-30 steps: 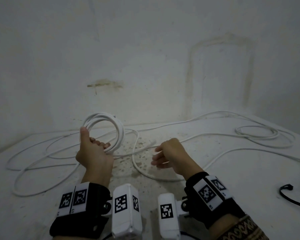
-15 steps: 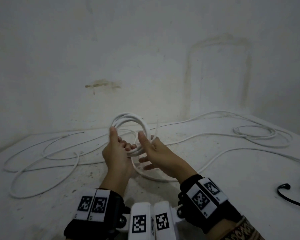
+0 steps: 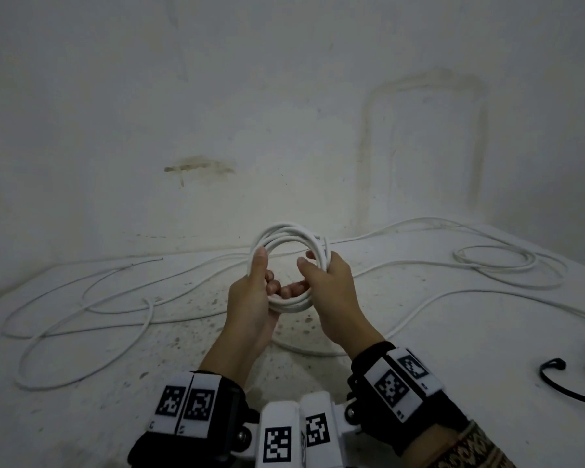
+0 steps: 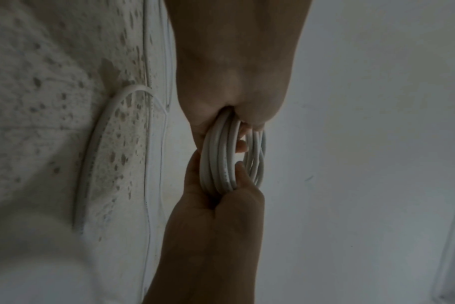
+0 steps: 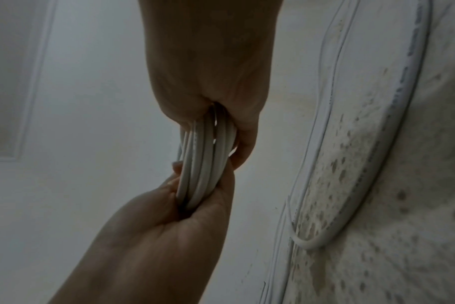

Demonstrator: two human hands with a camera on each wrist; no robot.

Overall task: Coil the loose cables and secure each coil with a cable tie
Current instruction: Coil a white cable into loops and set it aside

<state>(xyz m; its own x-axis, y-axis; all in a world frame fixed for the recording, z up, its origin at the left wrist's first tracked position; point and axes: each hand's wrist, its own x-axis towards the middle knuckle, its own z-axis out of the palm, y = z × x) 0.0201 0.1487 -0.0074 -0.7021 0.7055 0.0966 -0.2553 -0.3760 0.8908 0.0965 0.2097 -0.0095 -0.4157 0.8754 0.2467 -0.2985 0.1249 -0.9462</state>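
**Operator:** Holding the coil (image 3: 289, 265) upright above the table (image 3: 453, 383), both hands are gripping it at once. The left hand (image 3: 254, 305) is curling its fingers round the left and lower strands, thumb pressing along the rim. The right hand (image 3: 331, 298) is clamping the right side, thumb lying across the turns.

**Supervisor:** Where is the remainder lying?

**Operator:** The loose cable (image 3: 81, 319) is trailing over the table to both sides, with a smaller loop (image 3: 493, 261) lying far right. A black cable tie (image 3: 554, 380) is resting near the right edge, well apart from the hands.

**Supervisor:** What is threatening the step?

**Operator:** The turns are sitting unevenly; in the wrist views the strands (image 4: 221, 164) are fanning slightly between the two grips. Relaxing either grip is likely letting the stiff turns spring open. Pulling more slack while the trailing cable is crossing itself is risking a snag or kink. Reaching for the tie one-handed is leaving the coil held on one side only, so it may unwind.
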